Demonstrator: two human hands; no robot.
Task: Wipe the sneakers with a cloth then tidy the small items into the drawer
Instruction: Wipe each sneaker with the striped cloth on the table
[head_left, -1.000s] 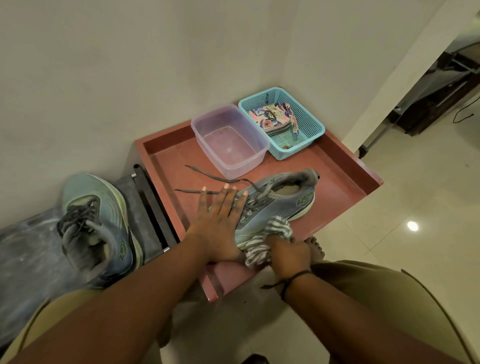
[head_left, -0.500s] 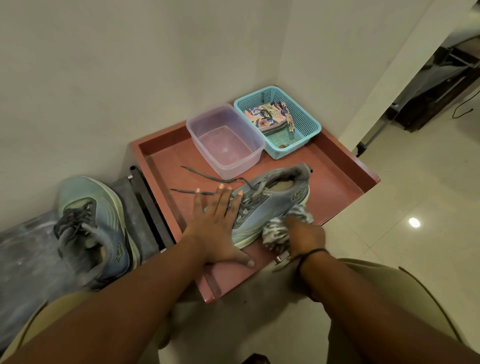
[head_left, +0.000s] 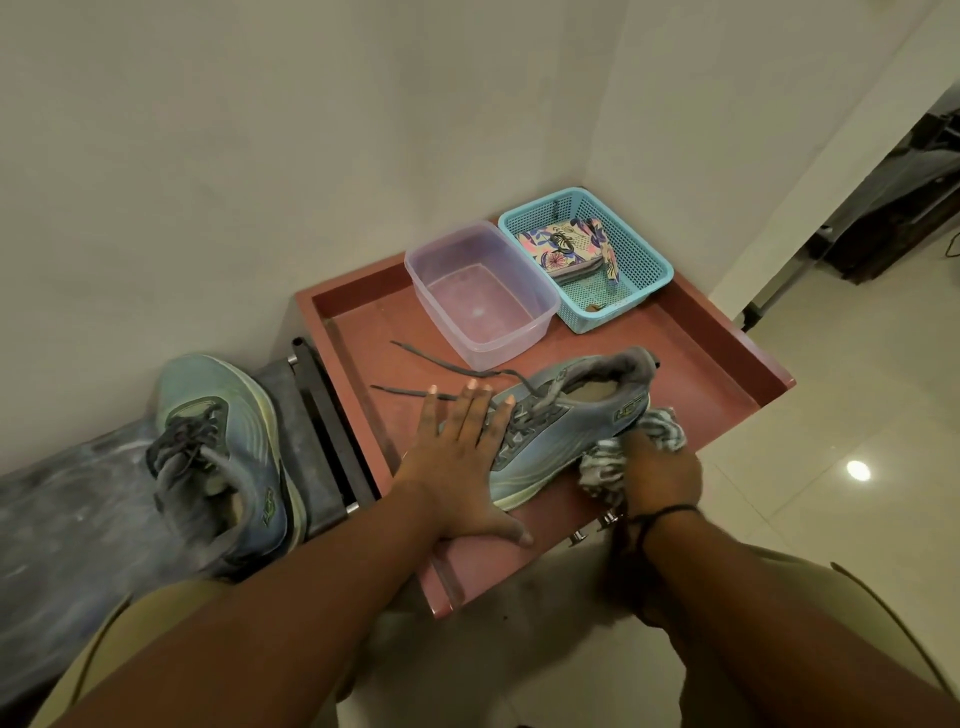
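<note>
A blue-grey sneaker (head_left: 561, 431) lies on the red tray-like top (head_left: 691, 364) of a low cabinet, toe toward the person's left, heel and open collar toward the right. The left hand (head_left: 460, 467) rests flat on its toe end, fingers straight and slightly spread; the fingertips reach over the front of the lacing, while the thumb is stretched out along the near side, its tip on the red surface just in front of the sole. The loose grey laces (head_left: 441, 374) trail away from the shoe beyond those fingertips.

The right hand (head_left: 657, 470) is bunched around a striped cloth (head_left: 602, 467), fingers curled into the fabric, and presses it against the near side of the sneaker toward the heel. Cloth shows on both sides of the hand: a wad to its left against the sole edge and a fold to its right by the heel. A dark cord circles the right wrist.

Behind the shoe stands a clear plastic tub (head_left: 483, 296), touching or just beside a teal mesh basket (head_left: 587, 257) holding a flowery patterned pouch (head_left: 561, 247). The second sneaker (head_left: 223, 452) rests well to the left on a dusty dark surface (head_left: 62, 519), off the red top, toe pointing away from the person
</note>
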